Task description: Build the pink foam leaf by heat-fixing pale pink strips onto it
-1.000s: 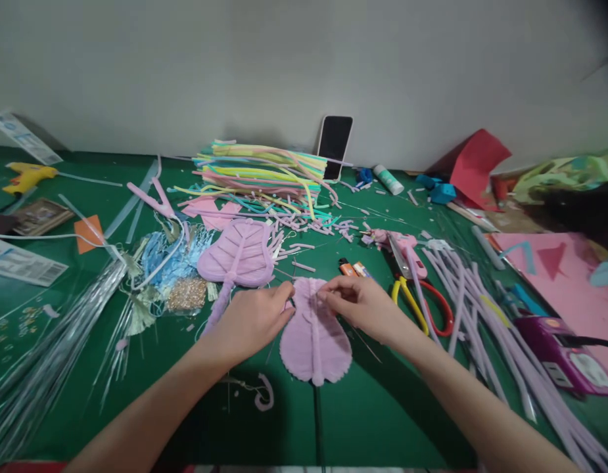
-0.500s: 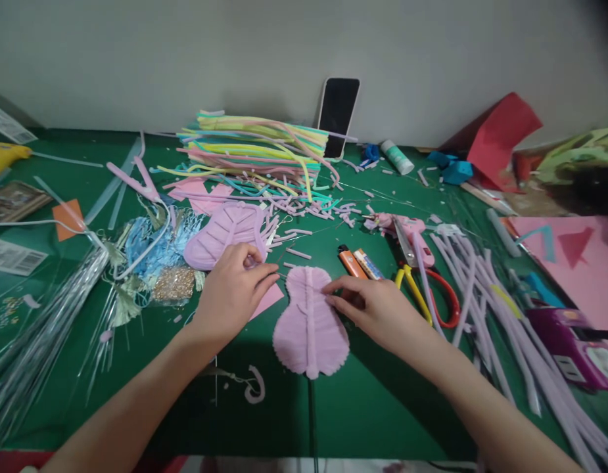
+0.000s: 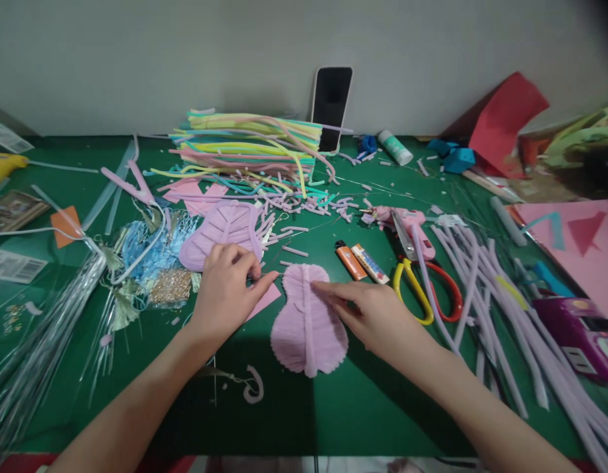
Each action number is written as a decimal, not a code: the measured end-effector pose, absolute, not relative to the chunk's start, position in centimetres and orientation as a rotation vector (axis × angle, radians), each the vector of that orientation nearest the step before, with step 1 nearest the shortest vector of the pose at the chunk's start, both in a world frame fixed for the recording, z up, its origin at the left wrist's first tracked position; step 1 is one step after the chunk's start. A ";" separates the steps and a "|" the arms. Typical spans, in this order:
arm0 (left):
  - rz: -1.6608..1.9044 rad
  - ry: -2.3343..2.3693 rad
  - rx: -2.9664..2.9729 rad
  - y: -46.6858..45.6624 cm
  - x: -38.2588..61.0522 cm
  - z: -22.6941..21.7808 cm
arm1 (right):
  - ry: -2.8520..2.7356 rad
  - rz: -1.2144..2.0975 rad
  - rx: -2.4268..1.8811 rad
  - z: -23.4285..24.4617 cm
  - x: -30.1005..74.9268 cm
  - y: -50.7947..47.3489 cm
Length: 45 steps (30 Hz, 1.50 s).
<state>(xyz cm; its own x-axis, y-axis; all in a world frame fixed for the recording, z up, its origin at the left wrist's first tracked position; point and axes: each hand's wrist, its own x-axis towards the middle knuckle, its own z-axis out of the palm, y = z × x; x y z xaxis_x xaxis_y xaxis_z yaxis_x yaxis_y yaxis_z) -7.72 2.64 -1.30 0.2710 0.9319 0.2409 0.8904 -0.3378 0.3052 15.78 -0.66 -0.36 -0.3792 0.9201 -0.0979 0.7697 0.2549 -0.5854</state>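
Right hand (image 3: 370, 305), half-curled, touching near leaf (image 3: 291, 338), grip unclear; left hand (image 3: 227, 286), loosely curled, partly hiding far leaf (image 3: 223, 225) at left, hold unclear.

The front pipe-cleaner leaf (image 3: 309, 335) is soft and light purple. It lies flat on the desk (image 3: 382, 420), with its wide, bumpy end nearest. A thick line runs down its middle. The back pipe-cleaner leaf (image 3: 225, 223) lies farther away, to the left, partly hidden, with thin slanting lines.

left fingers (image 3: 244, 261) curled, right fingers (image 3: 329, 288) extended
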 end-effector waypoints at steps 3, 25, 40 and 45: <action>0.593 1.762 2.405 2.5 -7.5 -1.3 | -2.284 0.825 -1.583 -0.4 15.7 -0.6; 0.753 1.631 2.445 2.3 -7.5 -1.1 | -2.131 0.655 -1.667 -0.1 15.6 -0.7; 0.703 1.451 2.408 1.7 -6.9 -1.0 | -2.098 0.404 -1.717 -1.1 15.2 0.6; 0.732 1.442 2.359 1.8 -7.0 -1.1 | -2.082 0.370 -1.690 -1.5 15.3 0.5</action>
<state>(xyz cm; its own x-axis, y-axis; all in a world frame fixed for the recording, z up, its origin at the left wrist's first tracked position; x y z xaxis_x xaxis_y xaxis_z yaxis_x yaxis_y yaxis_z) -6.97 1.77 -1.11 0.3734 0.8864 0.2735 0.7440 -0.4623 0.4825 15.26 0.54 -1.50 -0.1638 0.9733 0.1610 0.8584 0.2210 -0.4629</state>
